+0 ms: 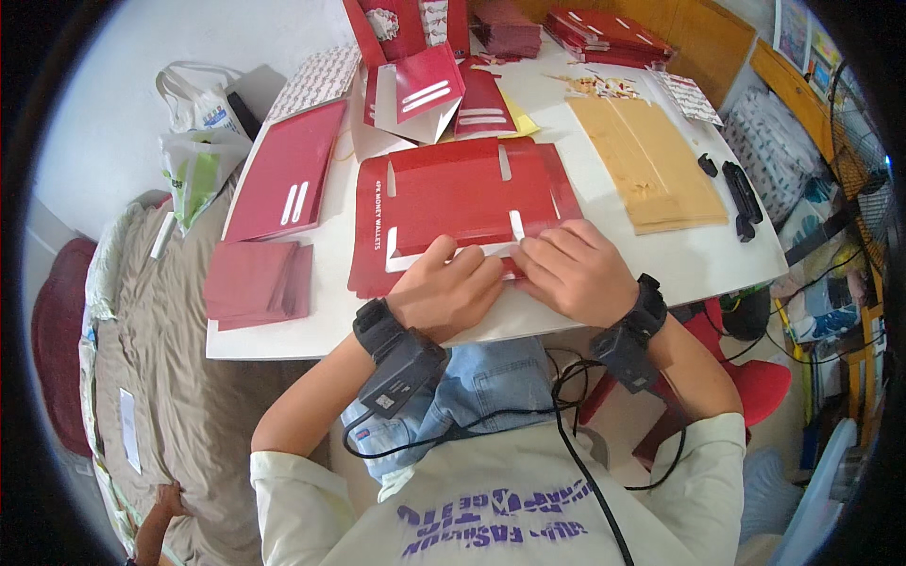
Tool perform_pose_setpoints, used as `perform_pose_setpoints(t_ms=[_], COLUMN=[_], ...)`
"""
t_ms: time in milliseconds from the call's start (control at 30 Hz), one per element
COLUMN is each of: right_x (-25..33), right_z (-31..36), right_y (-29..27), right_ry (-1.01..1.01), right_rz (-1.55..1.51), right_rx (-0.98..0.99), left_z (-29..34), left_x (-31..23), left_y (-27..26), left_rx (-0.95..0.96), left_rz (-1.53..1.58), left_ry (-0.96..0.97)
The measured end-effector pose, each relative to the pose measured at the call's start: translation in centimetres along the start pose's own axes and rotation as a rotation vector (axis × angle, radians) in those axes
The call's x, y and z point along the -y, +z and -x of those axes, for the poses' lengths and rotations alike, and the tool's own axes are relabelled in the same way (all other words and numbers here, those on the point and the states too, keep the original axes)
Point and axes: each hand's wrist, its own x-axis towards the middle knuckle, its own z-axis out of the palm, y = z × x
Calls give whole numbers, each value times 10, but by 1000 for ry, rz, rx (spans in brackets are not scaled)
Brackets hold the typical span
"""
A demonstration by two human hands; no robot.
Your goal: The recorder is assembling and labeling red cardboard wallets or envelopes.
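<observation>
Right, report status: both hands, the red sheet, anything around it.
Left hand, right hand at red sheet's near edge; grip unclear. Sheet lying on white table. Nearby: small red stack left, tan stack right.

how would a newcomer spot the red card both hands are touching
Start with the big white table. At its near edge, between a small red stack and tan paper, the left hand and right hand touch the wide red card. White lettering runs down its left side, and its white marks sit well apart; the red sheet leftward has one close pair.
</observation>
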Motion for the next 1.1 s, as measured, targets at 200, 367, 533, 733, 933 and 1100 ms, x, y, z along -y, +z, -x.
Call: perform_pose_setpoints(t_ms=[200, 367, 533, 733, 933, 1100], right_x=[-8, -6, -8, -45, -65, -65], right_z=[11, 8, 7, 24, 39, 31], right_y=[-2, -2, -4, -27, -20, 5], right_ry=[-21, -36, -24, 154, 227, 217], right_rz=[8, 9, -90, -318, -271, -161], right_rx=[0, 16, 59, 173, 187, 145], left_z=[8, 1, -7, -1, 7, 8], left_x=[4, 1, -1, -3, -2, -6], left_y=[-3, 2, 7, 3, 5, 1], left_rx=[-25, -58, -66, -33, -114, -140], left_rz=[3, 4, -16, 18, 53, 47], left_ry=[-35, -96, -66, -47, -61, -29])
